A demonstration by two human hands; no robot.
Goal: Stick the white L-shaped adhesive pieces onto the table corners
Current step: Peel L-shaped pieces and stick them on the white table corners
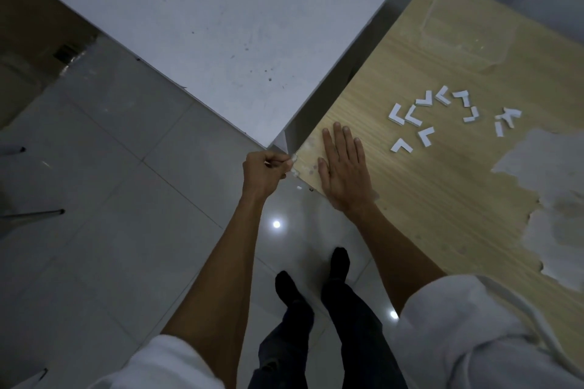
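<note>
Your white sleeves (pixel 474 341) frame the bottom of the view, with your feet (pixel 339 262) on the tiled floor (pixel 126 167) below the corner you are working on.

Your left hand (pixel 264 169) is at the near corner (pixel 298 164) of the wooden tabletop (pixel 426 199). Its fingers are curled tight and pinch a small white piece (pixel 294 158) right against the corner edge. The piece is too small and blurred to show whether it is seated yet. Your right hand (pixel 343 167) lies flat just beside that corner, fingers straight, pressing the wood and holding nothing. The spare L-shaped pieces (pixel 425 137) lie scattered on the tabletop further right, well apart from both hands. A grey-white table (pixel 252 41) butts up close behind the corner.

You appear to be fixing one piece onto this corner. To do it well:

- Line the inner angle of the L up with the corner before you let the adhesive bite.
- Press one leg down first, then wrap the other round so that no gap is left at the bend.
- Keep the right palm planted to steady the table.
- Rub firmly along both legs, since the edge there looks rough and flecked and the bond may be weak.
</note>
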